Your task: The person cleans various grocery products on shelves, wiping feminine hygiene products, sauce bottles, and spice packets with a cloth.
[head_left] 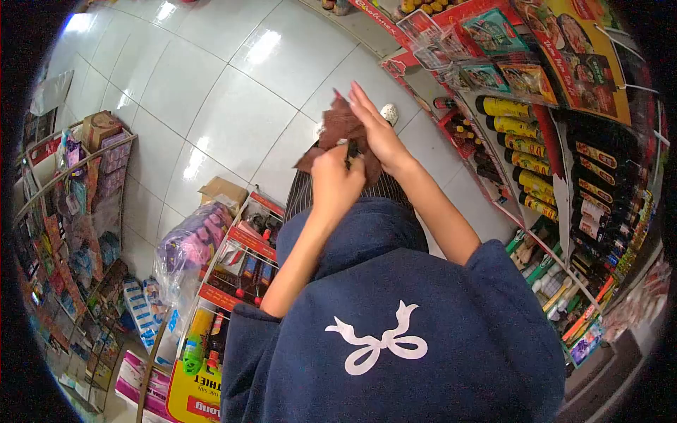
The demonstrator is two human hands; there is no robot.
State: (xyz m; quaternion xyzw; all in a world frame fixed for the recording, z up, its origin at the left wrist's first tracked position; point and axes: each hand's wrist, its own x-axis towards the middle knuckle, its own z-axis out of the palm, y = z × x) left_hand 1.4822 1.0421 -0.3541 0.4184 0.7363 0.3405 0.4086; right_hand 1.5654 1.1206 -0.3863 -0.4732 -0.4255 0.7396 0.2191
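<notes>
Above my lap, both hands work close together at a crumpled, ragged-edged brown piece of cloth or paper [344, 121]. My left hand [337, 175] is closed around a small black object [351, 151], whose kind I cannot make out; it touches the brown piece's lower part. My right hand [381, 137] holds the brown piece from the right side, fingers long and straight along its edge, the thumb hidden. A small whitish spot shows between the hands. Below them are dark striped trousers [303, 194].
On the right, shelves hold yellow-labelled bottles [522, 144] and hanging sachets [493, 34]. To the left stand a rack of sauce bottles [250, 275], a plastic-wrapped purple pack [194, 236], a cardboard box [223, 192] and a wire-framed shelf [77, 169]. Tiled floor [233, 92] lies ahead.
</notes>
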